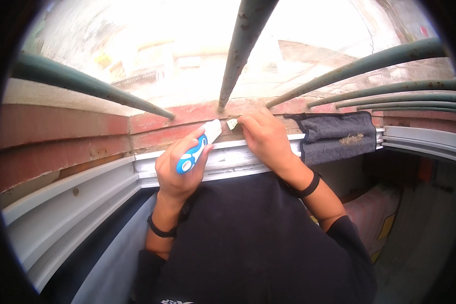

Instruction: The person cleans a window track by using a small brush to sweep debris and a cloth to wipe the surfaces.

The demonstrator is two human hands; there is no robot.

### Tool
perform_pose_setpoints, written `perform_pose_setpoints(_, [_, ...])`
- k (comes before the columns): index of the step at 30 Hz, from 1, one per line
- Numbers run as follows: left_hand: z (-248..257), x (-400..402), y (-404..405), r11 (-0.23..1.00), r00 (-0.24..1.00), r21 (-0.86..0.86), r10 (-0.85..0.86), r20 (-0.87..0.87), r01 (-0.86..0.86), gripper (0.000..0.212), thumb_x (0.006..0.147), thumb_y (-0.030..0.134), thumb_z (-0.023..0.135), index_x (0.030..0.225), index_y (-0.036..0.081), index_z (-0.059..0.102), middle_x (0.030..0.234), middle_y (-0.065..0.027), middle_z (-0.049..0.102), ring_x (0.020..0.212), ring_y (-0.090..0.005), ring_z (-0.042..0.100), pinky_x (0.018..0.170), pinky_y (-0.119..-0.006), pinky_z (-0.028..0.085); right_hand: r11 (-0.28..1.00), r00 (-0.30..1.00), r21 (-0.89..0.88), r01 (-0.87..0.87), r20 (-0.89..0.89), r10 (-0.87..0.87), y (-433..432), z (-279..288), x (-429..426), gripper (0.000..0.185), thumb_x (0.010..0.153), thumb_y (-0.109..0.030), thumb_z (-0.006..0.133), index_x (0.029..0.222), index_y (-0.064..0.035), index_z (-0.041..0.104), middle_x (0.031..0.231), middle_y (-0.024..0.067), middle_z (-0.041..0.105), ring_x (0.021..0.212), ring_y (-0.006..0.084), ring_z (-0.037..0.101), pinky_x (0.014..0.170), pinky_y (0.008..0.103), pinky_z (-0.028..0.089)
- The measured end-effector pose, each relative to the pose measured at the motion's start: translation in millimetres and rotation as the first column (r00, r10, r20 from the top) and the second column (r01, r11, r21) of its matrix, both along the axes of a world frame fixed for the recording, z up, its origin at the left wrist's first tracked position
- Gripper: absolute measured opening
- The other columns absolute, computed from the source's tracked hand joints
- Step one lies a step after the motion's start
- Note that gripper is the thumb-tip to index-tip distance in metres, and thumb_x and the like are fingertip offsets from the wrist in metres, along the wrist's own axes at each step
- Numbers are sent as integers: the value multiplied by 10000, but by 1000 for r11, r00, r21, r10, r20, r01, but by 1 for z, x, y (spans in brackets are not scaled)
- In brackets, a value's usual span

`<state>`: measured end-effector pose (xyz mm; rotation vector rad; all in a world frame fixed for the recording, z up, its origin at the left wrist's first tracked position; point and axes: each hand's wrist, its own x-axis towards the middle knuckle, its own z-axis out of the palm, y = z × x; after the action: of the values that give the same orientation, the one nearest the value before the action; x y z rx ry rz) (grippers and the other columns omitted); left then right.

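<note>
My left hand is closed around the blue and white handle of a brush or scraper-like tool; its pale head points away from me, over the brick sill. The head's exact kind cannot be told. To its right, my right hand pinches a small pale greenish scrap between thumb and fingers, just above the bricks. Below both hands runs the white window track, with dark dirt marks in its grooves. A dark grey cloth with a brownish smear hangs over the track, right of my right hand.
Green metal bars with rust spots rise from the outer edge of the sill, one right in front of my hands. White frame sections run along the left side. A pinkish striped fabric lies inside at the lower right.
</note>
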<state>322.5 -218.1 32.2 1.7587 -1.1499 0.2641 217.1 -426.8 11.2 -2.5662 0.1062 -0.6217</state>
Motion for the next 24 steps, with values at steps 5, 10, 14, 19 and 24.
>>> perform_pose_setpoints(5, [0,1,2,1000,1000,7,-26,0,26,476,799,-3,862,1148,21,539,1072,-231,757,863,-346,763,719,-369,616,998,999,-58,23,-47,-26,0,4,-1,206,762,73,705,939,-24,665,843,103,631,822,298,617,722,408,516])
perform_pose_setpoints(10, [1,2,1,997,997,11,-82,9,82,501,777,-3,876,1149,29,542,1062,-221,756,856,-349,762,706,-376,616,994,993,-90,55,-95,-63,-2,17,-9,176,755,54,715,902,-32,672,810,101,631,788,304,620,708,408,518])
perform_pose_setpoints(14, [4,2,-1,997,996,9,-82,34,82,507,767,5,883,1148,28,549,1061,-209,756,851,-352,760,693,-382,615,988,990,-84,128,-52,-132,-13,16,-18,158,761,27,737,892,-40,680,801,98,650,780,310,633,700,404,523])
perform_pose_setpoints(19, [2,4,0,995,995,37,-90,53,88,505,761,20,890,1143,32,560,1070,-193,758,852,-345,760,698,-377,613,980,983,-100,173,-48,-178,-15,5,-21,148,780,11,744,899,-50,683,810,99,658,798,309,641,700,412,521])
perform_pose_setpoints(24, [5,3,-3,990,993,89,-112,47,107,454,824,-1,844,1154,25,534,1068,-258,758,901,-335,779,757,-352,614,985,986,-78,153,-59,-158,-5,3,-16,152,783,7,742,909,-48,680,807,103,640,786,308,627,687,429,503])
